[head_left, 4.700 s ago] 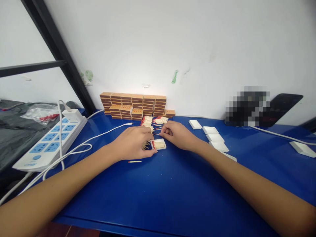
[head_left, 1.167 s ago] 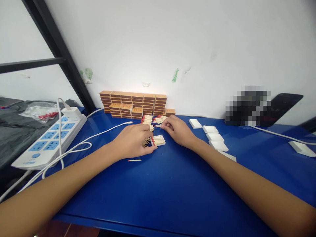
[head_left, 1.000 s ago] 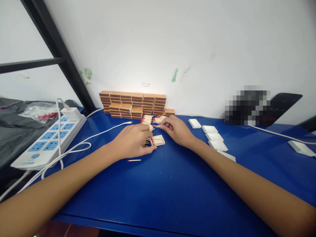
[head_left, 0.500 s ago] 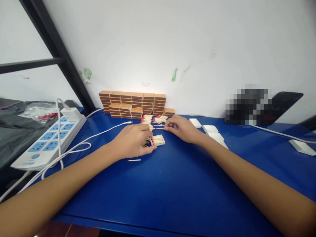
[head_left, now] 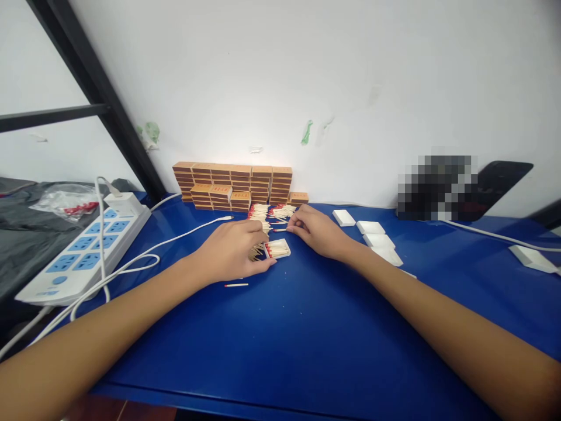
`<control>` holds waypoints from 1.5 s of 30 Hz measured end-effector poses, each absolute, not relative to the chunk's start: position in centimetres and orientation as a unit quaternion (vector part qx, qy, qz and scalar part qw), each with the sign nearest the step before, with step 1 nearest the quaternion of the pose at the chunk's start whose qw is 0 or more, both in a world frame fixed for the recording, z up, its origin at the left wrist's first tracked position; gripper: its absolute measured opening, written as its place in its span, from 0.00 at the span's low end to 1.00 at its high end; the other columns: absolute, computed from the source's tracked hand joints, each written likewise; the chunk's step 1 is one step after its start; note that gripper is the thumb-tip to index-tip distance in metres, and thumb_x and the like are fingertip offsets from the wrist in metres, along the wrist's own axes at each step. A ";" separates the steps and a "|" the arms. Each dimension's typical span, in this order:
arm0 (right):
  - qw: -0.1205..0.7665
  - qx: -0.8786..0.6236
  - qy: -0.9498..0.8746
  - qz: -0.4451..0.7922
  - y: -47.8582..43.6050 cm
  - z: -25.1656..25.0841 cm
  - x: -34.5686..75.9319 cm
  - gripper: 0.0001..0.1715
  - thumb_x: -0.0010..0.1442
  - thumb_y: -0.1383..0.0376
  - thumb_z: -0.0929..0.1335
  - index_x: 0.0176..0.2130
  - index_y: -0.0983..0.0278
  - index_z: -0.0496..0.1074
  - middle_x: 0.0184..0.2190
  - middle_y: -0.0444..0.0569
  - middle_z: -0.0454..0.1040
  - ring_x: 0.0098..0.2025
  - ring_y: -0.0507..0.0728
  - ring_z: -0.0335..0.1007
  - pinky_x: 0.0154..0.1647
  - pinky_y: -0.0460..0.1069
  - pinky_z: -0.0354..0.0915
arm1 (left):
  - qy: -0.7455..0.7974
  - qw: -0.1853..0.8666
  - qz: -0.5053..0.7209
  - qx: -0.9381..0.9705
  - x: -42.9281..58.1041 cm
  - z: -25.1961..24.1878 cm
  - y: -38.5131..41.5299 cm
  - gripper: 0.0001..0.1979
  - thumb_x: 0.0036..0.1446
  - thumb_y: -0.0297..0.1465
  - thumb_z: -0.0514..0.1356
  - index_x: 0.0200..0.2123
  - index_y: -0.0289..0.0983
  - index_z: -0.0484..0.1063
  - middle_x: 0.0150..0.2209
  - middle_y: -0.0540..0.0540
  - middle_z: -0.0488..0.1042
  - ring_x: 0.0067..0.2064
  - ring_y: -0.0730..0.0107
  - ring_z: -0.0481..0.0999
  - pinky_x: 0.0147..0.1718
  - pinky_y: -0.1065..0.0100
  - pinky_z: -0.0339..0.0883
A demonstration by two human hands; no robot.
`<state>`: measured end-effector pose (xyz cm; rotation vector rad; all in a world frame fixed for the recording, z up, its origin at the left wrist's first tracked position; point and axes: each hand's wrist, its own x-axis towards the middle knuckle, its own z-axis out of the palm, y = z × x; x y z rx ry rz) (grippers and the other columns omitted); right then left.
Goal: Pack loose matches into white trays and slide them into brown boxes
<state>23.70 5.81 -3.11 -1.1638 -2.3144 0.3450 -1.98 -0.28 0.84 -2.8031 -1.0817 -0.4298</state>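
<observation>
My left hand [head_left: 232, 248] is closed on the left end of a small white matchbox tray [head_left: 288, 251], thumb along its near side. Red-headed matches [head_left: 276, 249] lie in that tray, heads to the left. Just beyond it, my right hand [head_left: 318, 231] pinches the pale end of a single match [head_left: 279, 230], whose red head points left. Loose matches spread behind both hands in a left pile [head_left: 258, 211] and a right pile [head_left: 284, 211]. More match ends show under my left palm, partly hidden. One stray match [head_left: 236, 285] rests on the blue table nearer to me.
Stacked orange-brown matchboxes [head_left: 239, 175] stand against the wall. Several white trays [head_left: 379, 240] lie right of my right hand. A power strip [head_left: 90, 248] with white cables [head_left: 175, 237] occupies the left side. At the far right are a dark phone [head_left: 508, 188] and a white block [head_left: 531, 257].
My right hand has drawn the pinched match slightly toward me and the tray. My left hand keeps its hold on the tray. The whole view has shifted a little.
</observation>
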 end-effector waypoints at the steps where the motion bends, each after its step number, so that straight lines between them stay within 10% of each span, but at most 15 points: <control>1: 0.262 -0.431 -0.855 0.123 5.7 -3.0 23.7 0.05 0.68 0.66 0.67 0.38 0.63 0.73 0.40 0.50 0.70 0.38 0.56 0.69 0.42 0.52 0.64 | -0.358 0.053 -0.141 -0.922 -2.0 0.8 -0.3 0.20 0.64 0.47 0.63 0.44 0.36 0.80 0.39 0.45 0.78 0.42 0.60 0.80 0.38 0.62 0.71; 27: 0.152 -0.392 -0.899 0.123 1.9 1.9 23.1 0.08 0.69 0.65 0.66 0.37 0.63 0.73 0.40 0.50 0.71 0.37 0.55 0.67 0.37 0.51 0.60 | -0.370 0.070 -0.144 -0.915 -1.8 0.8 -0.1 0.18 0.64 0.45 0.62 0.43 0.37 0.81 0.40 0.44 0.79 0.42 0.59 0.80 0.38 0.62 0.71; 45: 0.300 -0.454 -0.832 0.109 5.6 -3.1 23.0 0.03 0.65 0.65 0.70 0.39 0.62 0.76 0.37 0.49 0.72 0.36 0.56 0.69 0.39 0.51 0.63 | -0.337 -0.004 -0.173 -0.925 -1.8 0.7 -0.4 0.16 0.64 0.44 0.64 0.45 0.38 0.80 0.39 0.45 0.78 0.41 0.64 0.79 0.43 0.65 0.72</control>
